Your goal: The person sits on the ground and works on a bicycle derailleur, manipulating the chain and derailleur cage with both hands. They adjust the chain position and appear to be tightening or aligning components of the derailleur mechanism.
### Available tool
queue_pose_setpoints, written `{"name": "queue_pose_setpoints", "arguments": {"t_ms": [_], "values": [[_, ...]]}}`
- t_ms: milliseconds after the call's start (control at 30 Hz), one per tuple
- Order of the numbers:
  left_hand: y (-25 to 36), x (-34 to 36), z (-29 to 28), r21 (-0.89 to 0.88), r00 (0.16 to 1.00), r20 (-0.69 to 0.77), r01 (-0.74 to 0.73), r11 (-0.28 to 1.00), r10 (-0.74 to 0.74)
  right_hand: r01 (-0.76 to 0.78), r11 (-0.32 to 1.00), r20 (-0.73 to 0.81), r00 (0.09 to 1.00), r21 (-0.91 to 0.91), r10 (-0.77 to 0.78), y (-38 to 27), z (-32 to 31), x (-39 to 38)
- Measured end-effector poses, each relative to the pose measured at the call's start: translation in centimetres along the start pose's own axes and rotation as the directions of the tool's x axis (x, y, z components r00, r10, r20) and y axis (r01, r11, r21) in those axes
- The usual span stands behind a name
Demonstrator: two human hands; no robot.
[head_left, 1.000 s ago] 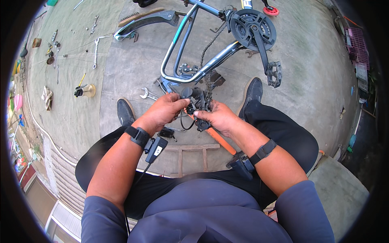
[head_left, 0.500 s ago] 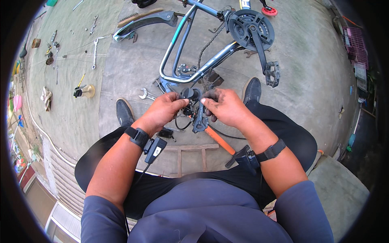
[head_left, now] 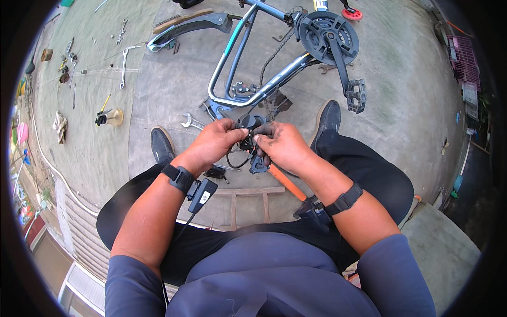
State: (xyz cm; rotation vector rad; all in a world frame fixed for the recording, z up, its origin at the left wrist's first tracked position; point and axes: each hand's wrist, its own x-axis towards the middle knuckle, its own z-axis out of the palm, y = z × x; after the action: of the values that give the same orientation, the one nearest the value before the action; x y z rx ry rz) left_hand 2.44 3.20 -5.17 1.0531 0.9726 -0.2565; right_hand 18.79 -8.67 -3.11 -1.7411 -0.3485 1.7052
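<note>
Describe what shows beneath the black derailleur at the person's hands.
An orange bar extends from beneath the derailleur toward lower right. The derailleur and right hand mostly cover its upper part; its other end cannot be made out.

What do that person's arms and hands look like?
The short sleeves are dark blue-grey. Black wrist straps carry small dark boxes, the left one with a white label and a black cable. The left hand and right hand are gloveless; the right one looks smudged.

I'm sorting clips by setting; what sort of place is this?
Probably an outdoor bicycle-repair spot: a blue bicycle frame with no rear wheel fitted, plus a loose wrench and a wooden-backed brush on the ground.
</note>
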Motion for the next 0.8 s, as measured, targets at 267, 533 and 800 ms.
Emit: {"name": "queue_pose_setpoints", "arguments": {"t_ms": [267,533,800], "values": [[0.0,0.0,-0.1,-0.004,1.0,-0.006,0.003,1.0,-0.003,-0.017,0.987,0.037,0.999,0.16,0.011,0.6,-0.2,0.6],[-0.2,0.2,-0.1,0.034,0.999,-0.027,-0.019,0.999,0.02,0.008,0.998,0.01,1.0,0.061,-0.008,0.6,-0.2,0.9],[0.4,-0.2,0.0,0.044,0.999,-0.025,-0.024,0.999,0.025,0.121,0.982,-0.01,0.992,-0.146,-0.124,1.1,-1.4,1.5]]}}
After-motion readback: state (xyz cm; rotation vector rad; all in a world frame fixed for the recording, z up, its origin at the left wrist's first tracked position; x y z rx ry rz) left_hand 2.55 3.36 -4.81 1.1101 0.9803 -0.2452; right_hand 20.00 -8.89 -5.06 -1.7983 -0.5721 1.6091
